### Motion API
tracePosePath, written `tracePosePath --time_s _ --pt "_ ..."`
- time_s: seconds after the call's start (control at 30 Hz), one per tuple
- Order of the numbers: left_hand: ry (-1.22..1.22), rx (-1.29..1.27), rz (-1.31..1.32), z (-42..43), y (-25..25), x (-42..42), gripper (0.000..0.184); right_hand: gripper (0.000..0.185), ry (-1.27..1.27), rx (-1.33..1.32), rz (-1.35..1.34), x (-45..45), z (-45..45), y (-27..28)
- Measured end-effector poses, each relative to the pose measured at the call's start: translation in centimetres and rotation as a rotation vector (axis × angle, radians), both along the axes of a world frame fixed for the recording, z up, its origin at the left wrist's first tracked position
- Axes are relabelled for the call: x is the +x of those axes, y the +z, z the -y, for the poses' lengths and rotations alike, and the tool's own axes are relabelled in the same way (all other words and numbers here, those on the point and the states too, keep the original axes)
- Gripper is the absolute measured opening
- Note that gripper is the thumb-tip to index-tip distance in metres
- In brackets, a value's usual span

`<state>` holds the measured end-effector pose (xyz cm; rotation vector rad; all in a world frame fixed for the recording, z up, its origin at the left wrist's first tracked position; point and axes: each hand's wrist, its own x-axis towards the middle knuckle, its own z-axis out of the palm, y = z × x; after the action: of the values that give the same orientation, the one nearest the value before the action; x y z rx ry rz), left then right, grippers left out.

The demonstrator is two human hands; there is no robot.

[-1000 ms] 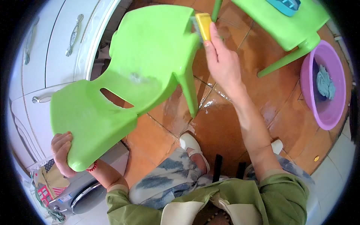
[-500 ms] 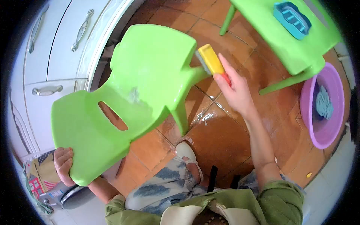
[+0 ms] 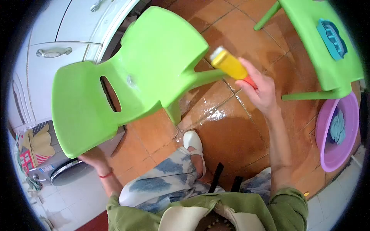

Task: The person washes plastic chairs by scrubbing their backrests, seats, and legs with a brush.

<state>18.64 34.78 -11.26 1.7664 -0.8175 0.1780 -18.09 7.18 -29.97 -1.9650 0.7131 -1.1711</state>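
Observation:
A green plastic chair (image 3: 162, 50) is tilted before me, with wet suds on its seat near the slot in the backrest. My left hand (image 3: 93, 158) holds the near edge of the backrest from below; its fingers are mostly hidden behind the plastic. In my right hand (image 3: 262, 90) is a scrubbing brush (image 3: 230, 64) with a yellow back, a red handle and pale bristles. The hand is closed around the handle. The brush is slightly blurred and held above the chair's leg, to the right of the seat, apart from the seat surface.
A second green chair (image 3: 320, 57) at upper right carries a teal plastic dish (image 3: 332, 39). Beside it stands a purple basin (image 3: 323, 154) with a bluish cloth (image 3: 338, 129). The tiled floor (image 3: 227, 131) is wet. White cabinets (image 3: 58, 29) and a washing machine (image 3: 71, 171) line the left.
My left hand has shifted from the backrest's outer corner to its lower edge, with the fingers now out of sight. The brush has turned and moved away from the seat. The view has shifted.

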Motion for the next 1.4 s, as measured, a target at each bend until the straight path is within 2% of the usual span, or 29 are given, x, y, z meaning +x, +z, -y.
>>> tracePosePath --time_s 0.03,0.1,0.13,0.2,0.33,0.4,0.5,0.53,0.63,0.67,0.77,0.8,0.9,0.93,1.0,1.03,1.07,1.2,1.3,1.33,1.4 --pt "-0.027 0.094 -0.063 0.9 -2.3 -1.3 0.04 0.049 0.077 -0.096 -0.122 0.4 1.0 0.9" --pt "-0.174 0.205 -0.416 1.8 -6.8 -5.7 0.053 0.047 0.226 -0.281 -0.371 1.9 2.0 2.5" --pt "-0.222 0.277 -0.582 2.2 -9.0 -7.9 0.06 0.044 0.228 -0.332 -0.349 3.2 2.6 3.0" --pt "-0.523 0.371 -0.642 4.8 -11.2 -10.7 0.062 0.038 0.241 -0.425 -0.305 5.5 3.2 4.0" --pt "-0.444 0.282 -0.894 8.4 -14.5 -12.7 0.066 0.033 0.262 -0.388 -0.455 4.6 3.9 5.5" --pt "-0.435 0.277 -0.937 9.7 -14.1 -13.4 0.067 0.032 0.229 -0.296 -0.429 3.3 6.0 3.0" --pt "-0.264 0.144 -0.946 11.4 -14.6 -13.7 0.067 0.032 0.213 -0.339 -0.407 3.8 6.2 1.8" --pt "-0.247 0.129 -0.949 11.7 -14.8 -13.8 0.067 0.03 0.234 -0.398 -0.204 5.2 5.5 1.5" --pt "-0.211 0.098 -0.964 11.8 -15.7 -13.4 0.066 0.031 0.294 -0.433 -0.341 6.8 4.3 4.5" --pt "-0.208 0.086 -0.97 11.4 -16.2 -12.8 0.066 0.032 0.245 -0.374 -0.424 6.3 4.8 3.9" --pt "-0.165 0.039 -0.974 11.4 -16.5 -12.6 0.063 0.033 0.093 -0.358 -0.328 5.0 6.3 0.2" --pt "-0.137 0.028 -0.973 11.4 -16.4 -12.8 0.062 0.032 0.103 -0.418 -0.216 5.8 5.7 -0.4" --pt "-0.185 0.055 -0.973 11.2 -15.8 -12.8 0.062 0.033 0.231 -0.425 -0.142 8.1 3.8 2.7" --pt "-0.183 0.061 -0.961 11.3 -15.8 -12.6 0.062 0.034 0.22 -0.433 -0.211 8.0 3.9 3.1" --pt "-0.174 0.072 -0.95 11.2 -15.7 -12.5 0.063 0.036 0.096 -0.33 -0.164 7.5 4.7 -0.2" --pt "-0.17 0.061 -0.953 11.5 -15.8 -12.4 0.064 0.037 0.034 -0.293 -0.141 7.5 5.3 -0.1" --pt "-0.162 0.05 -0.957 11.6 -16.0 -12.4 0.065 0.039 0.083 -0.288 -0.222 7.4 5.1 0.0" --pt "-0.184 0.072 -0.979 11.5 -15.3 -12.7 0.066 0.036 0.132 -0.558 -0.142 9.5 3.7 4.3" --pt "-0.17 0.067 -0.971 11.5 -15.6 -12.4 0.067 0.033 0.195 -0.36 -0.298 8.2 5.8 2.2" --pt "-0.18 0.065 -0.971 11.6 -15.7 -12.3 0.067 0.041 0.223 -0.239 -0.359 7.9 6.1 1.6" --pt "-0.185 0.068 -0.977 11.4 -15.8 -12.4 0.067 0.043 0.237 -0.047 -0.445 7.9 5.4 0.4"
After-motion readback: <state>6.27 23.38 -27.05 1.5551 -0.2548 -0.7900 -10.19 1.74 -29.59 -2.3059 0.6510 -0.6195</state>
